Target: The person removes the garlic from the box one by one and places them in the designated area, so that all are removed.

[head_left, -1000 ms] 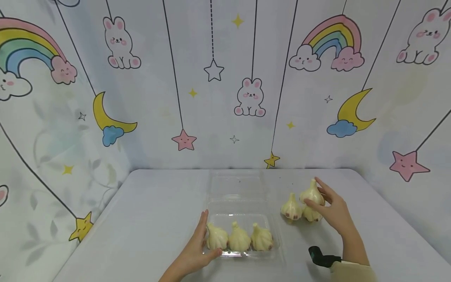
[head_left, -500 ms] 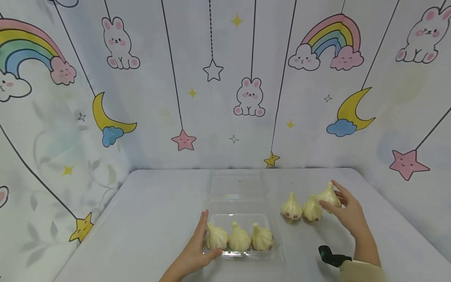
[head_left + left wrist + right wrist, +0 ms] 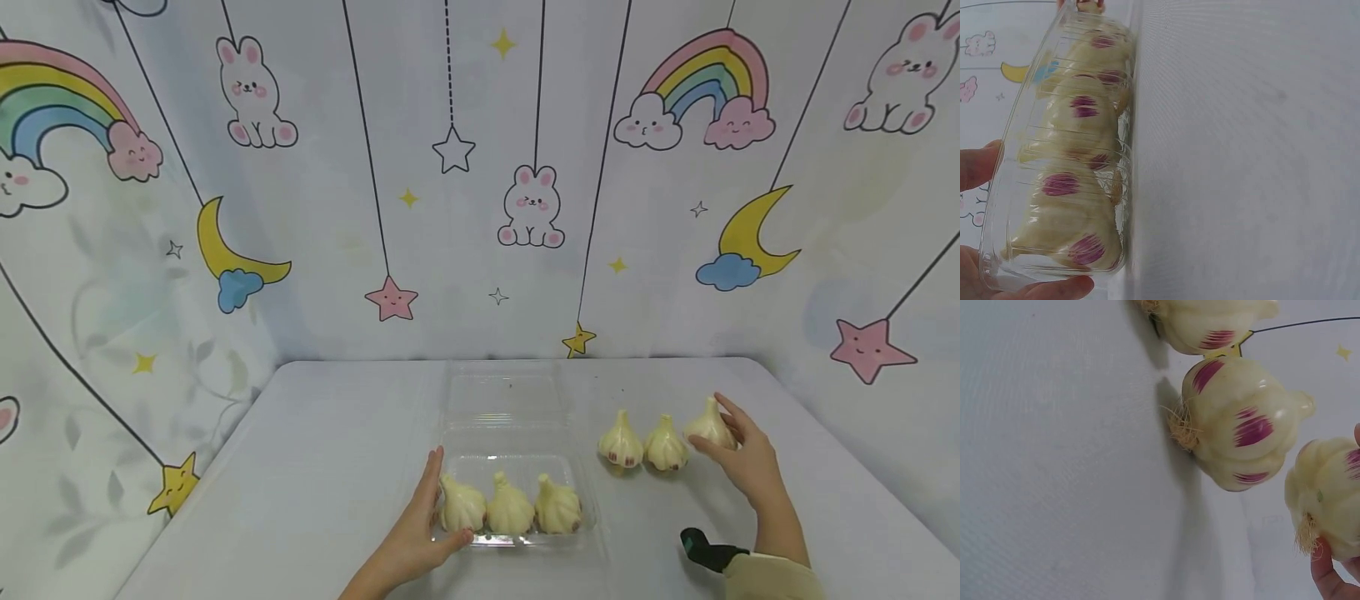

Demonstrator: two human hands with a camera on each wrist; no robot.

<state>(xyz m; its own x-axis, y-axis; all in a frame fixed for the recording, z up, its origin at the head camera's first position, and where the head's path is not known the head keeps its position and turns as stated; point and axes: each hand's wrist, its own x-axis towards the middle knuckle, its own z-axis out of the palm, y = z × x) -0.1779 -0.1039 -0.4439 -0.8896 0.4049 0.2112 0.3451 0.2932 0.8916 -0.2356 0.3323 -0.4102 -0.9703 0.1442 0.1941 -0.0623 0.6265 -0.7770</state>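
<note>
Currently grips the rightmost garlic bulb in the right hand, beside two loose bulbs on the white table; holds, with the left hand, a clear container of three bulbs.

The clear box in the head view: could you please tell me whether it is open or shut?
The box is open: its lid lies back behind it, not over the three bulbs inside.

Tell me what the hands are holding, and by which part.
The right hand holds a garlic bulb by the side of its rounded body; the left hand holds the clear container at its left end.
</note>
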